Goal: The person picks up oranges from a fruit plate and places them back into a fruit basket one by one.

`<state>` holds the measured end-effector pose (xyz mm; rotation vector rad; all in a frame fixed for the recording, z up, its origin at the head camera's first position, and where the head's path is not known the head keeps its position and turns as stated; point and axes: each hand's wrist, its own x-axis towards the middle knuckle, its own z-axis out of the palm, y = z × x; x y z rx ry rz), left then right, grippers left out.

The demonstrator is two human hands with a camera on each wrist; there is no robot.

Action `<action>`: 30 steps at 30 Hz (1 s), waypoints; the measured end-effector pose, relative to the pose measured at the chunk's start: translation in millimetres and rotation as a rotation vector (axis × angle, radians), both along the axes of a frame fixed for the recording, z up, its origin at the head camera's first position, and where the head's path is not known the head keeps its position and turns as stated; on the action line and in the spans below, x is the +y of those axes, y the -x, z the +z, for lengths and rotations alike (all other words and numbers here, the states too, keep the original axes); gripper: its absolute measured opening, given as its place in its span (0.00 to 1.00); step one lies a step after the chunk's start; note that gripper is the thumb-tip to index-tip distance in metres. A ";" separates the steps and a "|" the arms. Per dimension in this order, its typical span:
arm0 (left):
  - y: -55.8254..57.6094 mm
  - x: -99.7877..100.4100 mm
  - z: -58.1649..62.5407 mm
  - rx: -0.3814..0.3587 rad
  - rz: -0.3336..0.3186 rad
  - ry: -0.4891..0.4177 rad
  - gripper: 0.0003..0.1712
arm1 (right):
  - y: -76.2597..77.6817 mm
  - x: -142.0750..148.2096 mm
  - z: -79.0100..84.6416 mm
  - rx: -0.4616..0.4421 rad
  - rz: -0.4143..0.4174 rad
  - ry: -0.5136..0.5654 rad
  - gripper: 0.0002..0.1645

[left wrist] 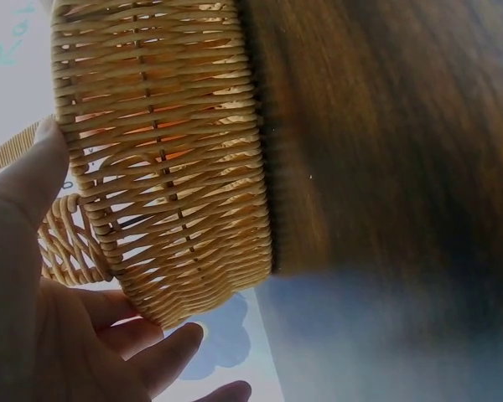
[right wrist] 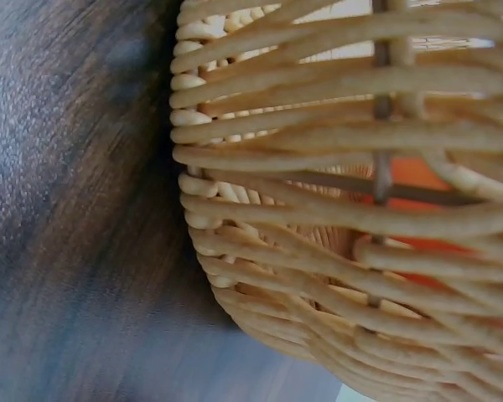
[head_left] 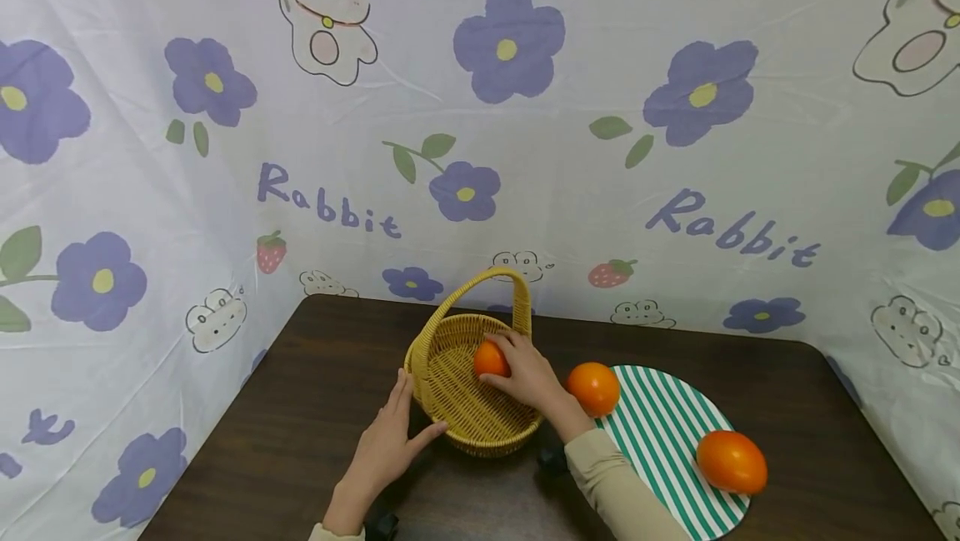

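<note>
A person's two bare hands work at a yellow woven wicker basket with a tall arched handle (head_left: 487, 444), which stands upright on a dark brown wood-grain desk (head_left: 300, 441). The right hand (head_left: 531, 376) reaches inside, its thumb and fingers pinching a small, shiny orange fruit (head_left: 490, 361). That fruit is within the basket, right of its middle; whether it touches the woven bottom cannot be told. Both wrist views show orange through gaps in the weave. The left hand (head_left: 384, 439) is spread at the basket's near left side, thumb tip touching the rim and fingers extended along the outside.

To the right lies a round mat with green and white stripes (head_left: 663, 433). A round orange fruit (head_left: 593, 389) sits at its left edge, and a longer, oval orange fruit (head_left: 732, 462) at its right. Behind hangs a white cloth with purple flowers, rabbits and the word "Rabbit" (head_left: 570, 166).
</note>
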<state>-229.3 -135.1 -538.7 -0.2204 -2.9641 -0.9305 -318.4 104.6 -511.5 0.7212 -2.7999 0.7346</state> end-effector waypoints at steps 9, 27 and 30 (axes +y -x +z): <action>-0.7 -0.1 -1.2 0.006 0.001 -0.001 0.55 | -2.0 -0.3 -2.0 0.045 0.032 -0.026 0.44; -0.2 0.8 -1.9 0.002 0.001 -0.005 0.55 | -7.8 3.6 -2.9 0.047 0.039 -0.045 0.44; -0.2 0.7 -1.7 0.005 0.003 -0.005 0.55 | -9.9 4.7 -2.4 0.045 0.037 -0.032 0.44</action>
